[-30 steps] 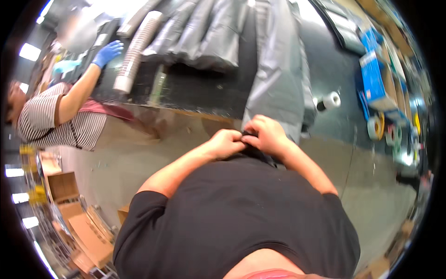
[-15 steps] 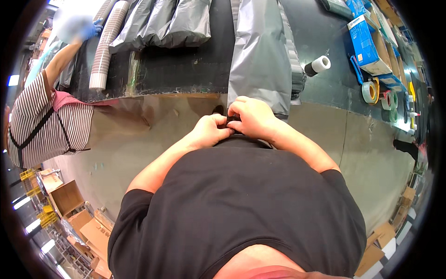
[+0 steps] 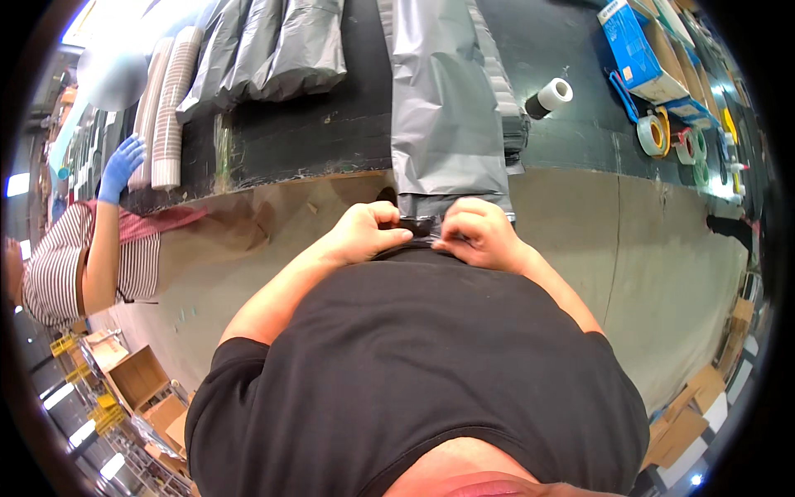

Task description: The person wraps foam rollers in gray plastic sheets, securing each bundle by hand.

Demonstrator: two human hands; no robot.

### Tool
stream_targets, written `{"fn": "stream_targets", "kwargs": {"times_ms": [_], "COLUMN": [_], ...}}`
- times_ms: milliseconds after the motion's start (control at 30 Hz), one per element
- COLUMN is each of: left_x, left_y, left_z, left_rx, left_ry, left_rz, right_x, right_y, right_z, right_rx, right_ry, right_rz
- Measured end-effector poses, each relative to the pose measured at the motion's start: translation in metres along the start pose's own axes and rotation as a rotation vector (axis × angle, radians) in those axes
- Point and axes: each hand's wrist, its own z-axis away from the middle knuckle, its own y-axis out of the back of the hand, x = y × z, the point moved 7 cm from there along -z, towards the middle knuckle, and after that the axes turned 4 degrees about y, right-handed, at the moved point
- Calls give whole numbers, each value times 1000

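A long grey plastic bag (image 3: 447, 124) lies lengthwise on the dark table, its near end hanging past the edge toward my body. My left hand (image 3: 364, 234) pinches the left side of that near end between thumb and bent fingers. On the other side, my right hand (image 3: 482, 235) has its fingers curled in on the bag's end, slightly smeared by motion. Between the two hands shows the dark inner side of the plastic (image 3: 421, 224). A stack of folded grey bags (image 3: 512, 124) lies under and to the right of the long one.
Several filled grey bags (image 3: 306, 58) lie at the back left, beside patterned rolls (image 3: 170, 132). A co-worker's blue-gloved hand (image 3: 124, 168) is near those rolls. To the right are a white-and-black roll (image 3: 553, 96), a blue box (image 3: 633, 50) and tape rolls (image 3: 652, 135).
My right hand has moved right and slightly toward me, widening the gap between my hands and showing the dark plastic. The co-worker's gloved hand has come down to the rolls' near end.
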Motion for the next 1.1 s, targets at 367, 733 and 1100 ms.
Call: {"fn": "stream_targets", "kwargs": {"times_ms": [367, 733, 1100], "left_x": [65, 148, 123], "left_y": [72, 61, 99], "left_z": [-33, -109, -142], "left_rx": [563, 380, -72], "left_ry": [-698, -1283, -781], "left_rz": [-1356, -1611, -363], "right_x": [127, 118, 158], "right_y": [58, 84, 92], "right_z": [289, -17, -61], "right_rx": [-676, -262, 54], "right_ry": [-1345, 162, -967], "right_rz": [657, 980, -999]}}
